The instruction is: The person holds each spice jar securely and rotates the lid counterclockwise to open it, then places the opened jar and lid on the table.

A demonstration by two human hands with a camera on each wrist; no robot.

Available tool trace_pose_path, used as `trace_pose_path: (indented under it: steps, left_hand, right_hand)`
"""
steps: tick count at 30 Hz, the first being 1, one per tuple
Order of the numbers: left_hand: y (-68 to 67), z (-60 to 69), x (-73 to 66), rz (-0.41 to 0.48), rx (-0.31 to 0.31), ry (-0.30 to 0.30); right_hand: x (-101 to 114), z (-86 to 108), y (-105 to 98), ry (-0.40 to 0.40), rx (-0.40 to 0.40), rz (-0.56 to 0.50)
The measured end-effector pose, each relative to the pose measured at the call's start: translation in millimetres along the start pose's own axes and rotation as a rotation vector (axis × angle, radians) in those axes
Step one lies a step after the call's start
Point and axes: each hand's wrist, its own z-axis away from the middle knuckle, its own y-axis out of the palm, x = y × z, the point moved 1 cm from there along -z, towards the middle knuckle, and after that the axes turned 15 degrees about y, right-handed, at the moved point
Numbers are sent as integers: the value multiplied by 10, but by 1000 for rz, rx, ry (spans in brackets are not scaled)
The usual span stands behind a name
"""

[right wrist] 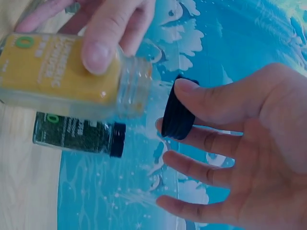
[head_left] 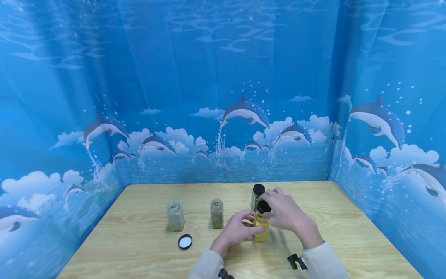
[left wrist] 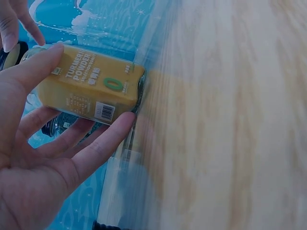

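Note:
A glass jar of yellow turmeric powder [head_left: 262, 231] stands upright on the table, its threaded mouth uncovered in the right wrist view. My left hand [head_left: 241, 229] grips the jar [left wrist: 91, 84] around its sides, thumb on one face and fingers on the other. Just off the mouth, my right hand [head_left: 286, 211] pinches a black screw cap [right wrist: 179, 109] between thumb and forefinger, with a small gap between cap and jar. Behind the turmeric stands a capped jar of dark green herbs [right wrist: 72, 135].
Left of the hands, two lidless glass jars stand on the wooden table [head_left: 139, 248]: one with pale contents [head_left: 175, 217], one with brownish-green contents [head_left: 216, 215]. In front lies a loose black cap [head_left: 185, 241], white inside up. A blue dolphin-print curtain [head_left: 223, 97] encloses the table.

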Motion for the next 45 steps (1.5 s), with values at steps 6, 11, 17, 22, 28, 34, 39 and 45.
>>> trace_pose_path:
  steps: [6,11,17,22,28,34,39,45]
  left_hand:
    - [55,-8,-20,4,-7,-7]
    - [115,-29,-55,30,1,-2]
    - [217,-79,-95,26,2,10]
    - [292,-131,-100,0,-2,4]
    - [353,-194,-98,-30,11,0]
    - [419,-243,-103,-25,23,19]
    - [506,-299,-98,-17,33,39]
    - [619,-372,-107,-77,37,72]
  right_hand:
    - [-221,-3,-102,-7,-25,-35]
    - [-430,-22,-137,-11,-49,-37]
    - [-659,-59,-131,21,-12,-80]
    - [-851,-57,-117,36,24,-121]
    - [-1080,-35,-92,63,38,-140]
    - [-1331,-46,-47,89,43,-87]
    - [-1517,-66,-24,89,51,-69]
    - [-1651,-75,12,140,100,-69]
